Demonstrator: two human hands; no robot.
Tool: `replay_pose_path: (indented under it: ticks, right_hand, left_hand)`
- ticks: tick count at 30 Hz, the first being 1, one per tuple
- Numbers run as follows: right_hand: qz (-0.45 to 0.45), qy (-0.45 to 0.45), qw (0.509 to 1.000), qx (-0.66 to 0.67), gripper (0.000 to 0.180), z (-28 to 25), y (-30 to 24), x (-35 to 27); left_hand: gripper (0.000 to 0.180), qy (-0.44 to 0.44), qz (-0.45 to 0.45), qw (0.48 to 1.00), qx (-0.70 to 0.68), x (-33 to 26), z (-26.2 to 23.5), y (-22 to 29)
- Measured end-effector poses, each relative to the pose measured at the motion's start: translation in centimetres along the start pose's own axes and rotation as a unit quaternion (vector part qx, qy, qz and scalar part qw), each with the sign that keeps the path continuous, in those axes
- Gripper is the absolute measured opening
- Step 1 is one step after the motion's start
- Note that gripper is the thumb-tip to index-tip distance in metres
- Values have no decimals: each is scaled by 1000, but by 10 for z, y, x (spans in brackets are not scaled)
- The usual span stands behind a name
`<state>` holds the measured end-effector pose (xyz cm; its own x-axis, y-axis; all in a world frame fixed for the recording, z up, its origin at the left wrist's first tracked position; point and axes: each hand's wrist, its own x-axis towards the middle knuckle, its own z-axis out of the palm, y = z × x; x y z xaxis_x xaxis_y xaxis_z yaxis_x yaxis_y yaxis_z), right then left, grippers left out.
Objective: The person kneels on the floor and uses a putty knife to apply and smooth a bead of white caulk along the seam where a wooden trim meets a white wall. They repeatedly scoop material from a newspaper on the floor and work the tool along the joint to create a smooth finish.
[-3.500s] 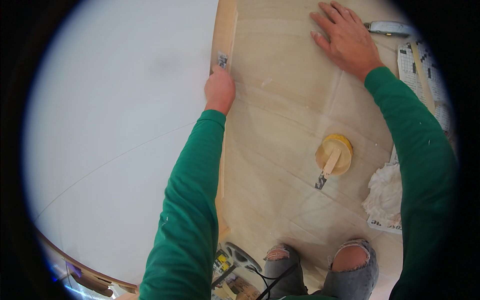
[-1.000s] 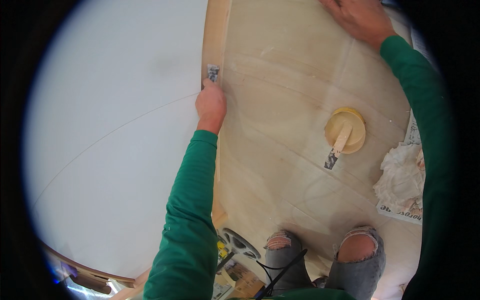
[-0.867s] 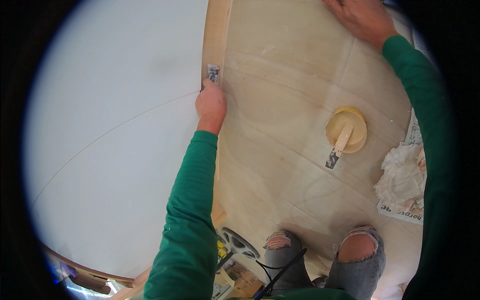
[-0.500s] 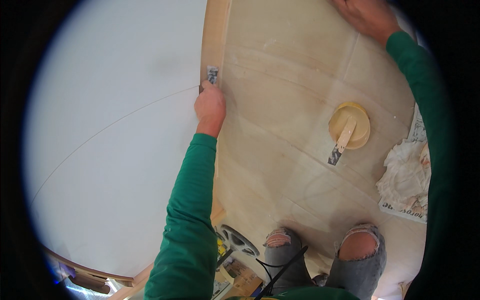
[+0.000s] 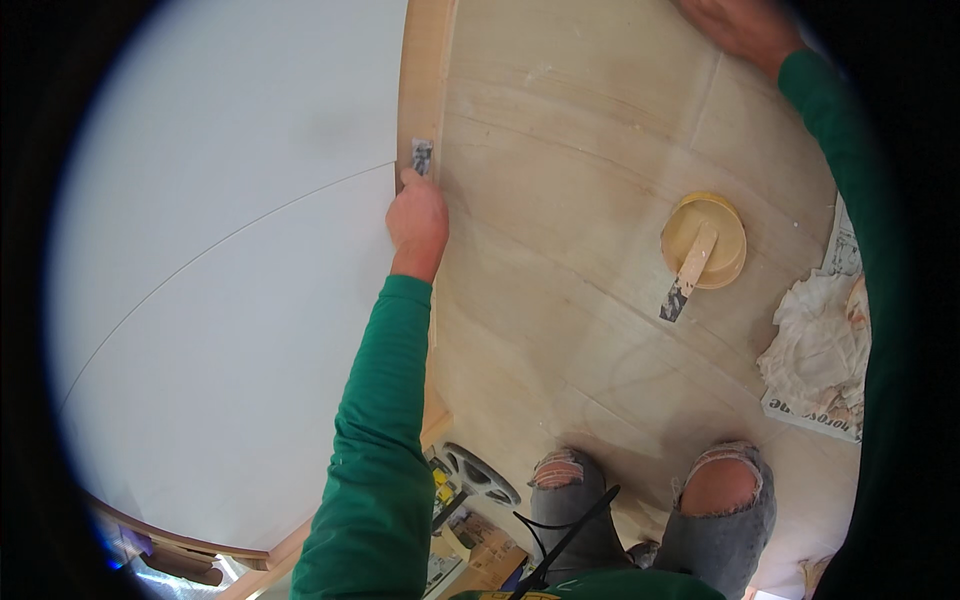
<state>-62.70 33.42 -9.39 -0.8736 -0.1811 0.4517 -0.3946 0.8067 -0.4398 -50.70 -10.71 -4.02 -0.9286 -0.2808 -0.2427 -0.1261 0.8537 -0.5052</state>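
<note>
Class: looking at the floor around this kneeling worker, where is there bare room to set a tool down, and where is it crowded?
Bare board lies between the left hand on the wooden baseboard and the round tub, and between tub and knees. Crowded: the crumpled cloth on newspaper at right, and the clutter beside the left knee.

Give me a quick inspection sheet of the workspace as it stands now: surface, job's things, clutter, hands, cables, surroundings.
Surface: pale plywood floor with seam lines; a wooden trim strip runs beside a white wall.
Job's things: small putty knife pressed on the trim; round tub of filler with a second scraper lying across it.
Clutter: crumpled rag on newspaper; tape roll by the knees.
Hands: left hand grips the putty knife; right hand flat on the floor at the picture's edge.
Cables: thin black cord at the lap.
Surroundings: nothing seen.
</note>
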Motion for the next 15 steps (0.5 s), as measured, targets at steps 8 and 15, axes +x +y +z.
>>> replay_pose_path:
  ticks: [8,15]
  right_hand:
    - [0,-11,1000,-17,34,-1,2,-1]
    - [-18,6,1000,-12,34,3,3,-2]
  left_hand:
    - [30,-6,-4,1000,6,-14,10,-8]
    - [30,-5,-5,1000,5,-21,17,-17]
